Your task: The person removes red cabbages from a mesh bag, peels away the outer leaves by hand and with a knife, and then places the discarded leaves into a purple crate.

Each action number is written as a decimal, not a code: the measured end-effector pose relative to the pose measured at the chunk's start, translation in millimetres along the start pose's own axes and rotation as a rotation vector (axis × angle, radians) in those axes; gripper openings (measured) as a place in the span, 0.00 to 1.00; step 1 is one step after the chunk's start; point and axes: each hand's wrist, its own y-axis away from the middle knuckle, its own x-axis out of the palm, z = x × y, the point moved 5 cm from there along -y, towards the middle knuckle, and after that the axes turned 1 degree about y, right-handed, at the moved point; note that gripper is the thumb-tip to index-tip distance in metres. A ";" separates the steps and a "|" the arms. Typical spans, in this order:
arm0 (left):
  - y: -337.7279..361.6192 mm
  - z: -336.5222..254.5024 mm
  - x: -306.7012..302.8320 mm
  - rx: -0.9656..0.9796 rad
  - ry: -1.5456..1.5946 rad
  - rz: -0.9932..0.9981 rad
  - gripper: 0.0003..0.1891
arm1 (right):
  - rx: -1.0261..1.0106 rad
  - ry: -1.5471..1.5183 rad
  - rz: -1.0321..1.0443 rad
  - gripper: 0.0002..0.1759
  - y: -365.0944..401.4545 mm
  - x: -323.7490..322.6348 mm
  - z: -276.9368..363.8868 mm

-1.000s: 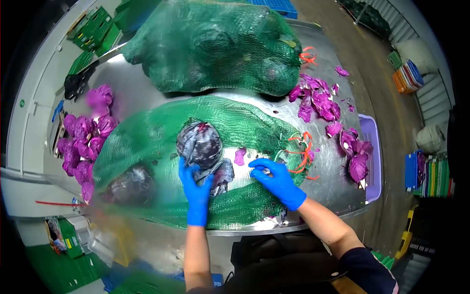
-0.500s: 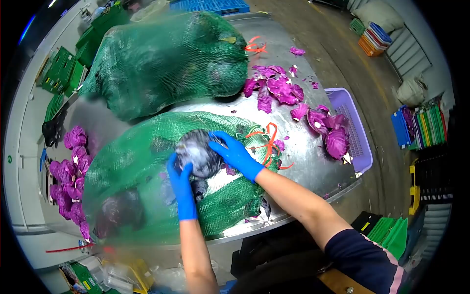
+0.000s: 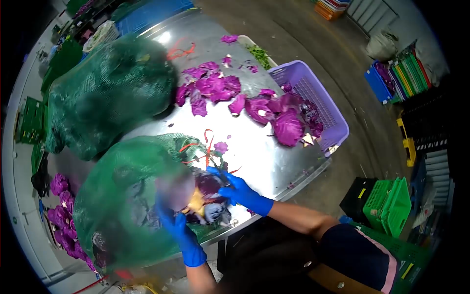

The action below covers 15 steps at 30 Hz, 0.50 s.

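Observation:
My left hand (image 3: 183, 235) is curled against a blurred, round red cabbage (image 3: 175, 191) over the front green mesh bag (image 3: 115, 181). Close by on the right, my right hand (image 3: 245, 193) has bent fingers and a thin dark shape between them; I cannot tell what it is. Dark purple cabbage leaves (image 3: 210, 183) and a yellowish piece (image 3: 196, 202) show between the two hands. Another dark cabbage piece (image 3: 215, 213) lies just below. Red ties (image 3: 207, 149) lie at the bag's mouth. Both hands wear blue gloves.
A second full mesh bag (image 3: 112, 93) lies behind on the metal table (image 3: 274, 171). Loose purple leaves (image 3: 215, 85) and a trimmed-looking cabbage (image 3: 289, 128) lie toward a purple crate (image 3: 338, 120) at the right edge. Several cabbages (image 3: 61, 215) sit at far left.
The view has shifted, so the table contents appear further left. My right hand has come off the cabbage to its right; leaves and a yellowish piece now show between my hands.

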 end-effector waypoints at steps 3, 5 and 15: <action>11.1 -7.6 49.1 0.100 -0.089 0.127 0.46 | -0.084 -0.343 -0.128 0.34 20.1 -56.3 -37.5; 19.2 37.7 83.6 -0.102 -0.074 0.206 0.48 | 0.126 -0.201 -0.266 0.33 41.2 -100.4 -48.6; 10.7 56.2 216.6 0.252 -0.773 0.331 0.53 | -0.188 0.671 -0.462 0.19 97.2 -203.2 25.1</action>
